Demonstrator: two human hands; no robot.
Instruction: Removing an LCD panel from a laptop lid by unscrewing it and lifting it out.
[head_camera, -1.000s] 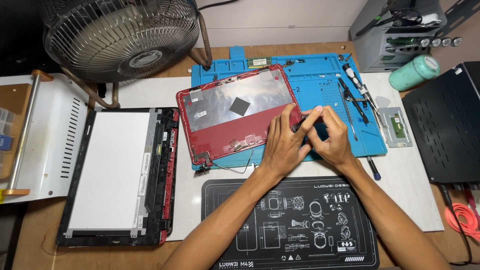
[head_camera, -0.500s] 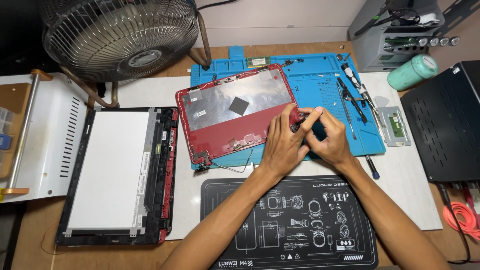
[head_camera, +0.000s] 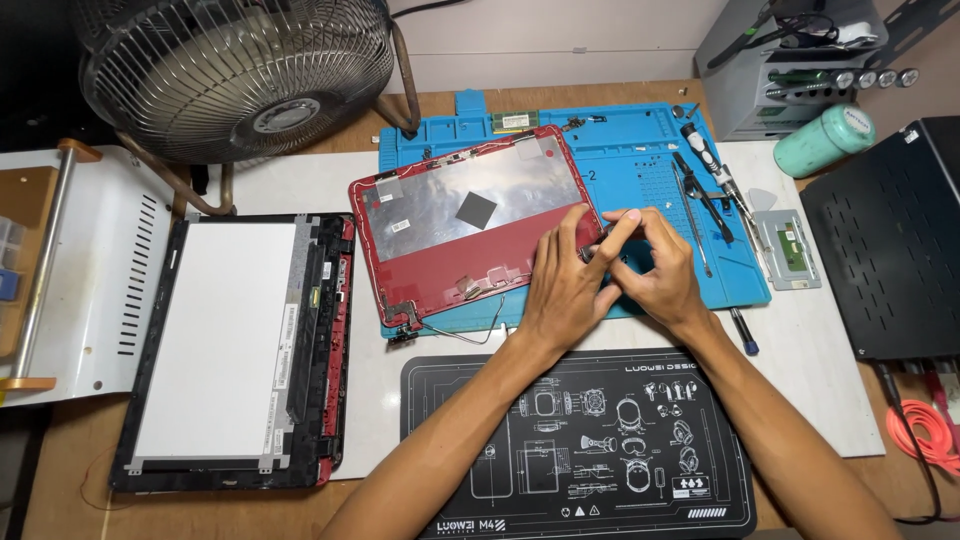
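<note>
Red laptop lid shell (head_camera: 470, 225), open side up, on the blue work mat (head_camera: 640, 150).

The shell lies flat, turned slightly counter-clockwise, its silvery foil lining facing up with a small dark square pad near the middle. A red rim frames it; metal hinge brackets and thin loose wires sit along its 6 o'clock edge, trailing from the 7 o'clock corner. Its 4 o'clock corner is where the left hand (head_camera: 562, 290) and right hand (head_camera: 655, 265) meet, fingertips pinched on a small dark part too tiny to identify.

your view is bright and evenly lit from above, sharp throughout; soft shadows sit under your hands (head_camera: 610, 275), mild glare on the foil-lined lid (head_camera: 470, 215), corners dimmer.
</note>
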